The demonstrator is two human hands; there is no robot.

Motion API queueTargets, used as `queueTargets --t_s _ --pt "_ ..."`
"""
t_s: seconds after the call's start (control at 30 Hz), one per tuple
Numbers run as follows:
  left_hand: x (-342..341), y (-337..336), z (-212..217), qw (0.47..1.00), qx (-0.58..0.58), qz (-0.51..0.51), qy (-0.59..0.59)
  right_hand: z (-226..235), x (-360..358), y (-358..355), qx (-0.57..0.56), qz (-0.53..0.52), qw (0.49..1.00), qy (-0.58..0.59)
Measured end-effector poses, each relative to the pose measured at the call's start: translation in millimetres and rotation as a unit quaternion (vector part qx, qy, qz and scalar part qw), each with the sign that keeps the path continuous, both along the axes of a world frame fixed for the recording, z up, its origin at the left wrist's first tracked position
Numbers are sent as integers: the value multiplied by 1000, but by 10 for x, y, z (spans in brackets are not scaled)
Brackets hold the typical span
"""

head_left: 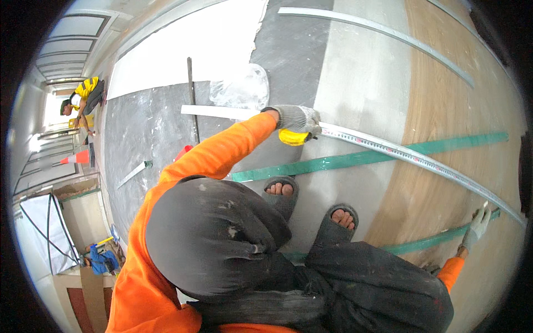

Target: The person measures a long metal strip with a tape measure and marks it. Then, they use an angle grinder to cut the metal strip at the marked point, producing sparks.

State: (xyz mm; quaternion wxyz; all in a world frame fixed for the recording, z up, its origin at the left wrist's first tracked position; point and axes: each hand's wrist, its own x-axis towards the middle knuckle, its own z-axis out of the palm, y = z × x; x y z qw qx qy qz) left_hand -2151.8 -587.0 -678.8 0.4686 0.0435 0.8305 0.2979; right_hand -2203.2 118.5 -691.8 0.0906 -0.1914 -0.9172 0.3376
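In my gloved left hand (297, 119) is a yellow tape measure (294, 137), with the fingers closed around it. Its marked blade (400, 152) runs out to the right along a long pale metal strip (216, 112) on the floor. The strip reaches beyond my left hand on the left side. My gloved right hand (475, 228) is low at the far right, beside the strip and over the end of a green tape band (438, 240). Its fingertips are drawn together, and whatever lies between them is too small to make out.
Another green band (311, 167) crosses the floor under the strip. A second metal strip (377, 29) lies farther off. Clear plastic (241, 89) and a thin dark bar (192, 100) are at left. Beyond are an orange cone (79, 157) and a crouching person (86, 97) in yellow.
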Motion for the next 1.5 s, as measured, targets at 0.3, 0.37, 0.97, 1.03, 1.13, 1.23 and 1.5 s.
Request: queueTargets --t_s 0.3,0.37,0.97,1.03,1.13,1.23,1.5 --pt "-102 -30 -270 995 -12 -32 98 175 -392 -2755 31 461 882 -93" --pt "-275 59 -399 987 -51 -103 109 20 -372 -2943 109 512 848 -79" --pt "-83 242 -784 983 -39 23 176 -253 -54 -4786 165 710 684 -34" --pt "-9 257 -751 980 -36 31 192 -258 -66 -4840 186 708 676 -77" --pt "87 247 -707 976 -33 46 212 -142 -21 -4969 170 697 681 -150" --pt "120 242 -621 970 -30 51 237 -203 -40 -4971 129 693 694 -145" --pt "187 198 -432 957 -23 58 284 -764 -484 -4729 159 686 684 -189"
